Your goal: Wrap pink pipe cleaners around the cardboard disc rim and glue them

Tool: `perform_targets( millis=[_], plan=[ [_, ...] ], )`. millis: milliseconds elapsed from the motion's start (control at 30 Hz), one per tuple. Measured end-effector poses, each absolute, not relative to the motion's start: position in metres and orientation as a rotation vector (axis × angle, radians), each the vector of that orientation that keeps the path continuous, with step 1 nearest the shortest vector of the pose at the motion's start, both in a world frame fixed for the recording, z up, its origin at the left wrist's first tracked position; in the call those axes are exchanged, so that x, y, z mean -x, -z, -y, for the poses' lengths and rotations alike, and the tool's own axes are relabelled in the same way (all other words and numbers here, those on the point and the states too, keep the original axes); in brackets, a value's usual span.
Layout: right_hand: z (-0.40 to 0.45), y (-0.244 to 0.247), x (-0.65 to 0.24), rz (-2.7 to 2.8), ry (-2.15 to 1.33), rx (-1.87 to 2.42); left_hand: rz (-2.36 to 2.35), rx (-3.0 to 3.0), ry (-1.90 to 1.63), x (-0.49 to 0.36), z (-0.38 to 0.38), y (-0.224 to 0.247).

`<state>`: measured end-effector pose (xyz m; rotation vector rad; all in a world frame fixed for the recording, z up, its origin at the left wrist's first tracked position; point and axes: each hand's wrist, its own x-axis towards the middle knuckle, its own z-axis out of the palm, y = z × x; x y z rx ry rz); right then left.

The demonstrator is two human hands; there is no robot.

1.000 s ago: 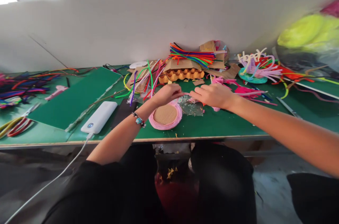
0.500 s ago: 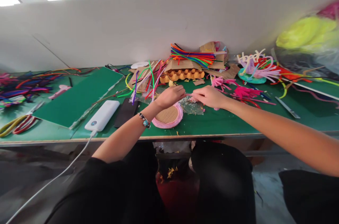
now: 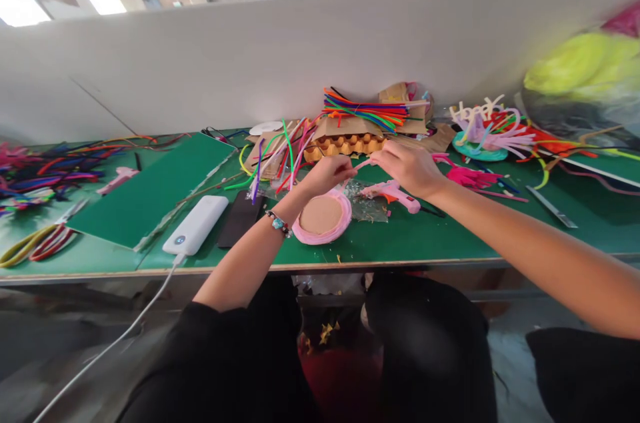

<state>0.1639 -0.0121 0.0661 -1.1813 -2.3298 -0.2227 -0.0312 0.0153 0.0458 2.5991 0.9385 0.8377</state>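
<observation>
A short length of pink pipe cleaner (image 3: 363, 164) stretches between my two hands above the table. My left hand (image 3: 330, 173) pinches one end of it, and my right hand (image 3: 406, 166) is closed on the other, a little higher. Under my left wrist lies a round cardboard disc (image 3: 321, 214) with a fuzzy pink rim (image 3: 326, 238). A pink glue gun (image 3: 400, 198) rests on its side below my right hand, its nozzle over a clear plastic sheet (image 3: 369, 210) strewn with scraps.
Behind my hands are an egg carton (image 3: 345, 145) and a bundle of coloured pipe cleaners (image 3: 367, 110). A white power bank (image 3: 196, 224), black phone (image 3: 239, 220) and green board (image 3: 155, 186) lie left. Scissors (image 3: 55, 236) sit far left; a metal blade-like strip (image 3: 551, 206) lies right.
My right hand has risen and moved slightly right, uncovering the glue gun. The pink pipe cleaner now slants upward between my hands. The view has shifted a little.
</observation>
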Motion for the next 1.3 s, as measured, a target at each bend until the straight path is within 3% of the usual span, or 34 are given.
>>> perform_targets(
  millis=[233,400,767,1100,1300],
  plan=[
    [0.015,-0.069,-0.169,2.523,0.775,1.031,-0.854,-2.401,-0.8,0.032,-0.009,-0.039],
    [0.011,-0.067,-0.167,2.545,0.866,1.043,-0.876,-2.401,-0.815,0.031,-0.009,-0.038],
    [0.011,-0.063,-0.165,2.461,0.041,1.261,-1.018,-2.803,-0.818,0.029,-0.005,-0.04],
    [0.017,-0.059,-0.161,2.14,-0.976,1.256,-1.149,-3.316,-0.667,0.025,-0.007,-0.031],
    [0.023,-0.053,-0.157,1.918,-1.278,1.184,-1.087,-3.357,-0.719,0.027,-0.004,-0.03]
  ],
)
